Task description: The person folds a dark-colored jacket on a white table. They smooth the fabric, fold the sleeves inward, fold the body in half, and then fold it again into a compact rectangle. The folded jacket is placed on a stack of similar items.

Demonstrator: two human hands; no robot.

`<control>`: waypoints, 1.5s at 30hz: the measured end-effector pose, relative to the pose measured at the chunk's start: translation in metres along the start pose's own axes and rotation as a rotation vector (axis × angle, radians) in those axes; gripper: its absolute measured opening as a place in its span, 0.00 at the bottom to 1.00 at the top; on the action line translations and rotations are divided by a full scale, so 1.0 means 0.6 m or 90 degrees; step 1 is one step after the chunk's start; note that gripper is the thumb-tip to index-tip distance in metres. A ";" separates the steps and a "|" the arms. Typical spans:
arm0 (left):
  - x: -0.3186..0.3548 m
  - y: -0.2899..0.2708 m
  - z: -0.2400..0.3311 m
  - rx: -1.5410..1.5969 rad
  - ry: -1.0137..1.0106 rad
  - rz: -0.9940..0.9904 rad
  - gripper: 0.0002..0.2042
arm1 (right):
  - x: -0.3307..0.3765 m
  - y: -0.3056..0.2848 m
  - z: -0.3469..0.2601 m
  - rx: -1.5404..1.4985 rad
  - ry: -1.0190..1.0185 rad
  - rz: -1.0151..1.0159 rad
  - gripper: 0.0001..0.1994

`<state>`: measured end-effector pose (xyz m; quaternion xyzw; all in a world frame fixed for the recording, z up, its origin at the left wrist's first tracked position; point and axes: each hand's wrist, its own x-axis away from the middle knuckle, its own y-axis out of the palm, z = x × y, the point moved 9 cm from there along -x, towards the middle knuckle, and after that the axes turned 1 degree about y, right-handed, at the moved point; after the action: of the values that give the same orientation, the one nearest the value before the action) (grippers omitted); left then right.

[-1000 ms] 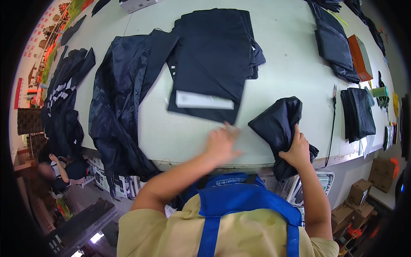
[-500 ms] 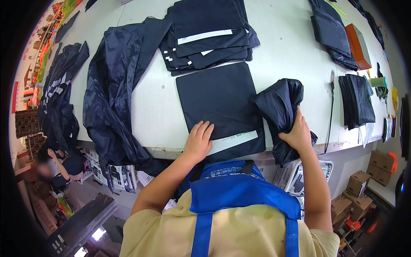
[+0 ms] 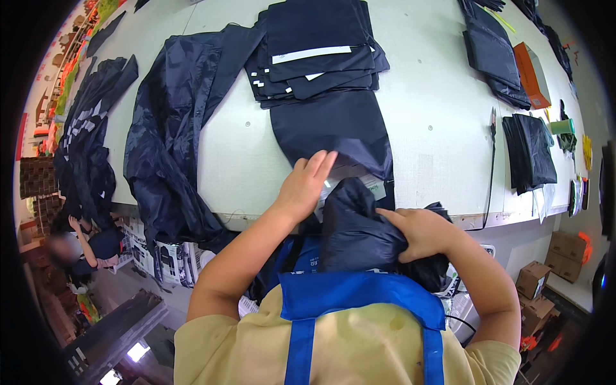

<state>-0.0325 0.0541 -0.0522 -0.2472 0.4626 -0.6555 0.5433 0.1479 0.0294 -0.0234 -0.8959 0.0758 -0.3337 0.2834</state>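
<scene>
A flat dark fabric bag (image 3: pixel 327 122) lies on the table in front of me, its near edge raised and curled back. My left hand (image 3: pixel 307 183) grips that raised edge from the left, fingers pointing away from me; its thumb is hidden. A pale printed strip shows partly under the fold. My right hand (image 3: pixel 420 234) is closed on a bunched, shiny dark garment (image 3: pixel 359 228). The bundle sits at the table's front edge, against the bag's opening, and partly covers it. Some of the garment hangs below my right hand.
Behind the bag rises a stack of similar dark bags (image 3: pixel 314 32). To the left a long dark garment (image 3: pixel 170 122) drapes over the table's edge. Folded dark pieces (image 3: pixel 529 154), an orange box (image 3: pixel 532 74) and a thin dark tool (image 3: pixel 492 160) lie right. Another person (image 3: pixel 90 244) sits far left.
My right hand has brought the bunched garment left and toward me, onto the bag's near end. My left hand has moved slightly away from me and lifted the bag's edge, which lay flat before.
</scene>
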 end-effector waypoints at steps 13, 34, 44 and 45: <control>0.010 -0.032 0.189 0.242 0.217 0.052 0.19 | -0.052 -0.023 0.098 -0.066 0.289 0.354 0.46; 0.092 0.147 0.131 1.276 -0.383 -0.286 0.41 | -0.071 -0.018 0.248 -0.410 0.198 0.575 0.27; 0.088 0.138 0.008 1.136 -0.465 -0.138 0.51 | -0.120 -0.046 0.038 0.105 0.093 0.568 0.24; 0.088 0.142 0.006 1.089 -0.449 -0.149 0.51 | -0.105 -0.062 0.011 0.095 0.045 0.649 0.22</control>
<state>-0.0035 0.0048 -0.1343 0.0071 -0.3969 -0.7111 0.5804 0.1019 0.0841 -0.0417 -0.7108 0.4883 -0.1882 0.4700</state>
